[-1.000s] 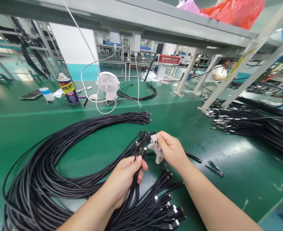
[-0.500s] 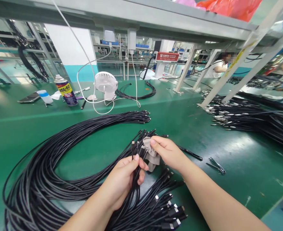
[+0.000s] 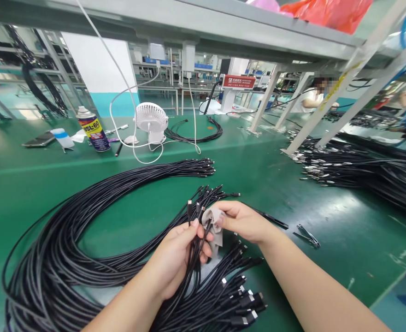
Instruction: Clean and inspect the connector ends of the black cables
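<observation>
My left hand [image 3: 185, 249] is closed around several black cables [image 3: 193, 258], their metal-tipped connectors [image 3: 189, 205] sticking up above the thumb. A crumpled grey cloth [image 3: 214, 226] is pinched in my right hand [image 3: 240, 220] and wraps over one of these connectors, so that tip is hidden. Under and beside my hands lies a large looped bundle of black cables [image 3: 47, 244]. More loose cable ends with bigger plugs [image 3: 246, 299] fan out below my right wrist.
Nail clippers [image 3: 307, 236] and black tweezers [image 3: 272, 218] lie right of my hands on the green table [image 3: 251, 170]. Behind stand a spray can [image 3: 94, 130] and a white fan [image 3: 150, 121]. Another cable pile [image 3: 355, 166] lies right, near slanted shelf posts [image 3: 322, 103]. A person [image 3: 313, 97] sits beyond.
My right hand has moved slightly left and down with the cloth, which now wraps around a connector beside my left fingers. My left hand keeps its hold on the cables.
</observation>
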`<control>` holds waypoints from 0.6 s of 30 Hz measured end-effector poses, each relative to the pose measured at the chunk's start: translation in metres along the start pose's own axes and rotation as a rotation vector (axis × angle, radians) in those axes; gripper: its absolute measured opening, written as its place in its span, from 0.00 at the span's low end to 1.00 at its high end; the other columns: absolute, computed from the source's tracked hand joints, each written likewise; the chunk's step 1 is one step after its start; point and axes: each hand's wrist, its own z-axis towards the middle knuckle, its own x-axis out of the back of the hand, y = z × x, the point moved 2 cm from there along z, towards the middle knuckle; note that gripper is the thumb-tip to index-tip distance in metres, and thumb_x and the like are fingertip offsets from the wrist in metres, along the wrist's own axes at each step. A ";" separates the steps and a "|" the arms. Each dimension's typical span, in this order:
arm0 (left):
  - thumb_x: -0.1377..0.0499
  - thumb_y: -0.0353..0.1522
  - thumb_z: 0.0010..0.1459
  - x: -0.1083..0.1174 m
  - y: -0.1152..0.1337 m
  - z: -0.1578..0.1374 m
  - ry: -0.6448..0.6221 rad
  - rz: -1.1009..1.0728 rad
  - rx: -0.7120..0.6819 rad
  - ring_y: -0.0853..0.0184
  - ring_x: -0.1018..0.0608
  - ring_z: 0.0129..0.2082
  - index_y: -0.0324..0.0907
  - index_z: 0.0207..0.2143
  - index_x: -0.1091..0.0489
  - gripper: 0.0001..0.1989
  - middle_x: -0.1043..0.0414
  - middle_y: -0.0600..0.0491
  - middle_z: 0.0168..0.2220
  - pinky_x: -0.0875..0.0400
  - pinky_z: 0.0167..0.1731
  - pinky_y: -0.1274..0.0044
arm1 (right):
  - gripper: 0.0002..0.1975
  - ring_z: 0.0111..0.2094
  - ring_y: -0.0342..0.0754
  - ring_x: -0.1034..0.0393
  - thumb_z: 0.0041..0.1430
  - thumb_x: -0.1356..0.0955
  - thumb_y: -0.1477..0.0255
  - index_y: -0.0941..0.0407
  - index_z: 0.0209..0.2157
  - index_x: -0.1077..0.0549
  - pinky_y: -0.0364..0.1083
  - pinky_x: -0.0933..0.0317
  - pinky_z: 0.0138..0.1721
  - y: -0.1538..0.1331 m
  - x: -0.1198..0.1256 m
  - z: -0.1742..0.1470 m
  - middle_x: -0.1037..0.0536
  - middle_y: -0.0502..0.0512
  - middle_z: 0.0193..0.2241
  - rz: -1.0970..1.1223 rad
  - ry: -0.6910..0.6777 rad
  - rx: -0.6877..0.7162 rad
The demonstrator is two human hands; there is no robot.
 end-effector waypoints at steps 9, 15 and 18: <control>0.45 0.45 0.58 0.001 -0.007 0.005 0.069 0.292 -0.046 0.72 0.34 0.16 0.40 0.26 0.34 0.17 0.33 0.57 0.15 0.39 0.21 0.79 | 0.16 0.23 0.41 0.32 0.47 0.25 0.65 0.58 0.24 0.34 0.41 0.39 0.28 0.004 0.000 0.001 0.27 0.48 0.23 -0.053 0.009 -0.016; 0.39 0.46 0.53 0.001 -0.006 0.006 0.031 0.347 -0.081 0.75 0.35 0.17 0.40 0.25 0.35 0.19 0.32 0.57 0.21 0.40 0.20 0.80 | 0.08 0.23 0.43 0.32 0.59 0.36 0.70 0.57 0.26 0.33 0.42 0.39 0.26 -0.006 -0.004 0.001 0.27 0.49 0.21 -0.399 0.061 0.093; 0.36 0.44 0.51 0.001 -0.006 0.005 0.030 0.382 -0.090 0.75 0.36 0.16 0.40 0.25 0.36 0.17 0.33 0.58 0.18 0.41 0.20 0.81 | 0.08 0.24 0.42 0.36 0.55 0.39 0.79 0.56 0.25 0.32 0.40 0.43 0.27 -0.011 -0.006 0.001 0.30 0.48 0.21 -0.682 0.147 0.204</control>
